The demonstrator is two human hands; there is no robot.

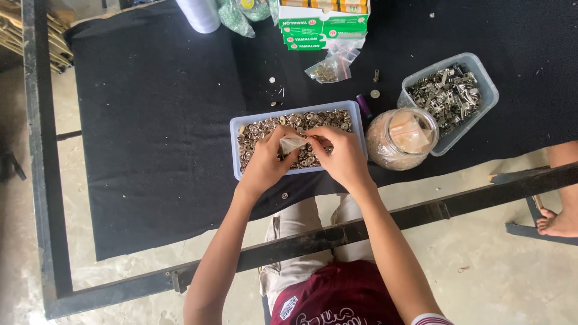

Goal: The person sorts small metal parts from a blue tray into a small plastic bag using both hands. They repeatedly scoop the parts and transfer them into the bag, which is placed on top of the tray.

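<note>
Both hands — left, right — pinch a small clear bag over the tray of metal snaps on the black table — filling seems underway; next calls for holding the bag's mouth open.

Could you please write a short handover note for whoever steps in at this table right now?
Left hand and right hand: both hold a small clear plastic bag between them, over the blue tray of metal buttons.
Nearby: a round clear jar to the right of the tray, a second tub of metal clips behind it, and a small filled bag by the green boxes.
Done: one filled bag lies on the cloth.
Left: the bag in hand looks nearly empty; the tray is full.
</note>
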